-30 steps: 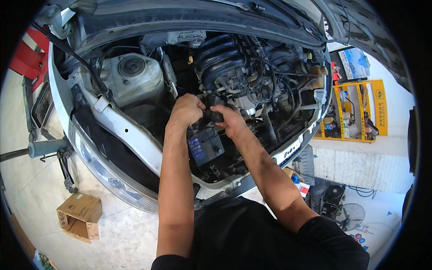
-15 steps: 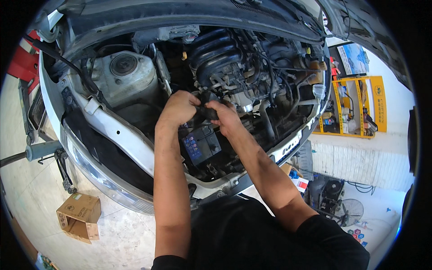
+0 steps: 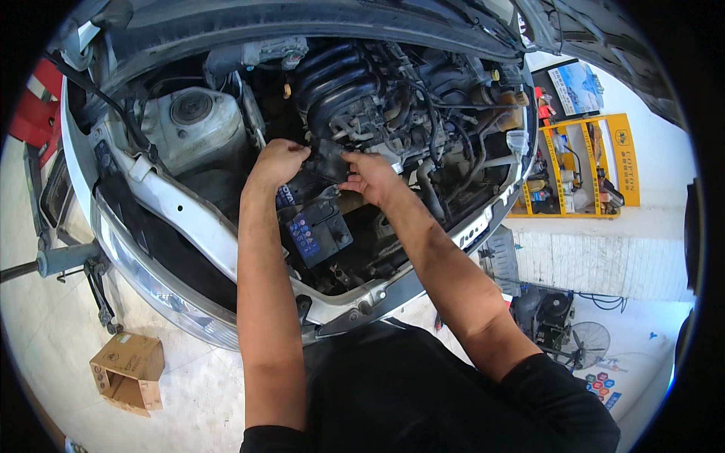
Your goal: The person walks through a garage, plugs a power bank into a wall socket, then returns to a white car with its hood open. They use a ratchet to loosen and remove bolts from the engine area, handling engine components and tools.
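My left hand (image 3: 278, 164) and my right hand (image 3: 371, 178) reach into an open car engine bay. Between them is a black, flat-sided plastic part (image 3: 328, 158), whose exact kind I cannot make out. The left fingers pinch its left edge; my right thumb and fingers grip its right side. Just below, toward me, sits a car battery (image 3: 321, 234) with a blue label, and a cable crosses near its far edge. Beyond my hands lies the black ribbed intake manifold (image 3: 332, 79). What lies under the black part is hidden.
A metal strut tower (image 3: 192, 113) stands at the left of the bay, and the raised hood (image 3: 340, 26) hangs over the far side. The front body edge (image 3: 355, 309) runs near my waist. A cardboard box (image 3: 128, 370) lies on the floor; a yellow shelf (image 3: 578, 166) stands at right.
My hands have moved apart, and the black part between them shows more of its flat face. The whole view has shifted slightly, with the scene moving left and up.
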### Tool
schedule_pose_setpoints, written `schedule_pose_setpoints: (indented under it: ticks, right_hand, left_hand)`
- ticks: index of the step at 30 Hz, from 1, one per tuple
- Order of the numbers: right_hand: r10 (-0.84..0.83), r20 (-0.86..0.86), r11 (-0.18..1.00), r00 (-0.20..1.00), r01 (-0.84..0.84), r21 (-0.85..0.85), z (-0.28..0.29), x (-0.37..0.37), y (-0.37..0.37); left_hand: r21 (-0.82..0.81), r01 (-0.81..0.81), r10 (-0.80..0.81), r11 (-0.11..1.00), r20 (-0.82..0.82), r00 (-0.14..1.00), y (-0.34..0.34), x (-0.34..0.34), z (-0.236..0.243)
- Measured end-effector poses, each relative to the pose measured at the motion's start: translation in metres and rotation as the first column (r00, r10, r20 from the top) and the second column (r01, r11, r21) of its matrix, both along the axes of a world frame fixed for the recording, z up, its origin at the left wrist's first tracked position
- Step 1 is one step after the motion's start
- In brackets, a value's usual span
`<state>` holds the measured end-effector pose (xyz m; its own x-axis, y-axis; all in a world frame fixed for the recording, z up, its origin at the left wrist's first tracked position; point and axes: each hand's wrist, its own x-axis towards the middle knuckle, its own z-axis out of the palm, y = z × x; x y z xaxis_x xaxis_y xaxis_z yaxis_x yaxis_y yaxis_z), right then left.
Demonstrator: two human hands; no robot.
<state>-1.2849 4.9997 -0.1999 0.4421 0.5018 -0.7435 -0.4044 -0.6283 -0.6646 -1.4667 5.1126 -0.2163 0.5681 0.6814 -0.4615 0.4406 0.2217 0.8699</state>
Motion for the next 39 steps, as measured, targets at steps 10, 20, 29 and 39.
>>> schedule_pose_setpoints:
  ticks: [10, 20, 29, 39]
  right_hand:
    - [0.177, -0.066, 0.911, 0.982, -0.137, 0.390, 0.005, -0.013, -0.008]
    - [-0.077, -0.378, 0.851, 0.923, 0.258, 0.457, -0.037, -0.024, -0.029]
    - [-0.025, -0.341, 0.927, 0.940, 0.149, 0.344, -0.019, -0.017, -0.022]
    - [-0.033, -0.230, 0.907, 0.973, 0.126, 0.401, -0.027, -0.018, -0.026]
  left_hand:
    - [0.249, -0.094, 0.132, 0.964, -0.140, 0.981, 0.000, -0.004, -0.012]
    - [-0.084, -0.238, 0.230, 0.968, -0.094, 0.969, -0.004, -0.006, 0.005]
    - [-0.125, -0.318, 0.299, 0.940, -0.150, 0.942, -0.006, -0.010, 0.009]
    - [0.258, 0.094, -0.054, 0.961, -0.160, 0.986, -0.024, 0.018, 0.040]
